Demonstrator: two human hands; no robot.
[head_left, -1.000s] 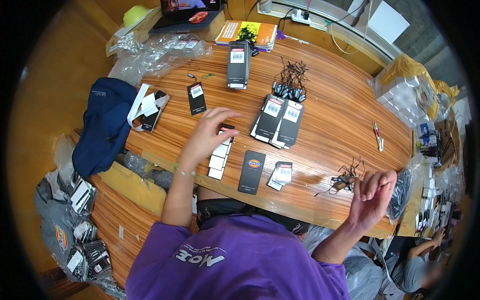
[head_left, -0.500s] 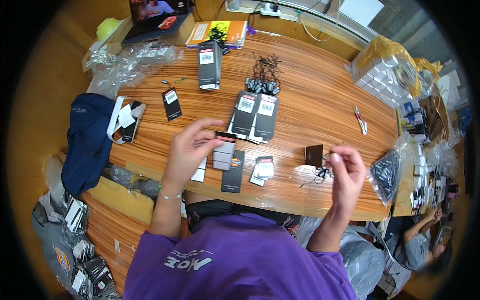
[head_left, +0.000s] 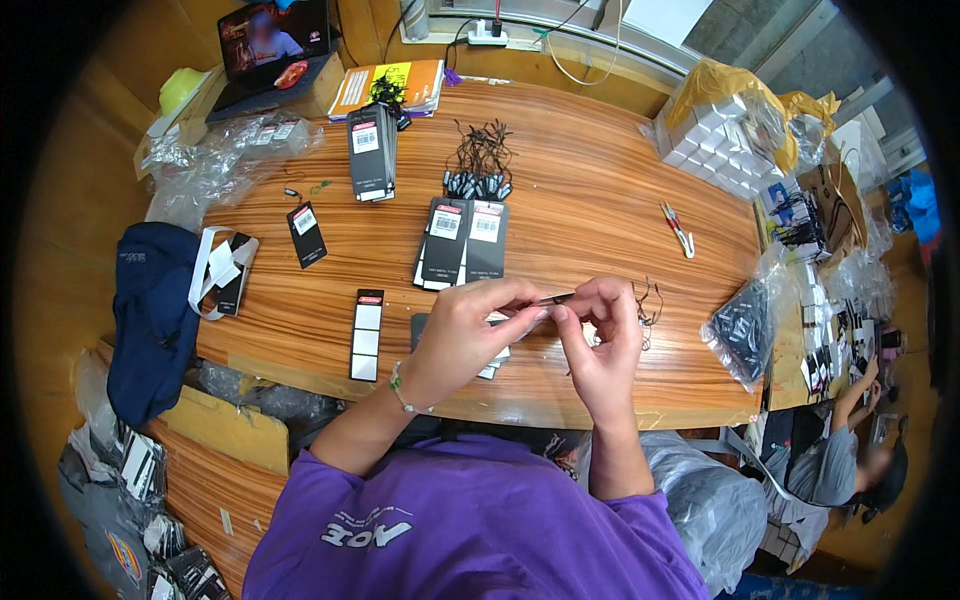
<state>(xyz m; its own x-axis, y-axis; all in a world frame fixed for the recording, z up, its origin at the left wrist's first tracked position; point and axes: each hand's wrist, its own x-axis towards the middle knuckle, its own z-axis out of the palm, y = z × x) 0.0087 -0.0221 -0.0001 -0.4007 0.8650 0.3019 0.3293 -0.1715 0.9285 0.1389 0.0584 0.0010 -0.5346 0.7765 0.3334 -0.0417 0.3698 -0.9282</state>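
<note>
My left hand (head_left: 475, 332) and my right hand (head_left: 605, 338) meet over the front of the table, fingertips almost touching. Between them is a thin dark hang tag (head_left: 555, 299), seen nearly edge-on, pinched by both hands. Whether a string is in the right fingers cannot be made out. Partly covered by my left hand lies a small pile of white-labelled tags (head_left: 490, 370). A long tag with white panels (head_left: 367, 335) lies left of that hand. Just beyond my hands are two stacks of dark hang tags (head_left: 440, 240) with black strings (head_left: 480, 150) above them.
Another tag stack (head_left: 370, 155) and a single tag (head_left: 307, 235) lie farther left. A red-handled cutter (head_left: 678, 230) rests at right, near a plastic bag of dark pieces (head_left: 742, 325) and wrapped white boxes (head_left: 715, 130). Another person (head_left: 845, 450) sits at far right.
My hands have come together from apart, the right moving left and the left moving right. The small dark card from my right hand is now seen edge-on at the fingertips. The view has shifted.
</note>
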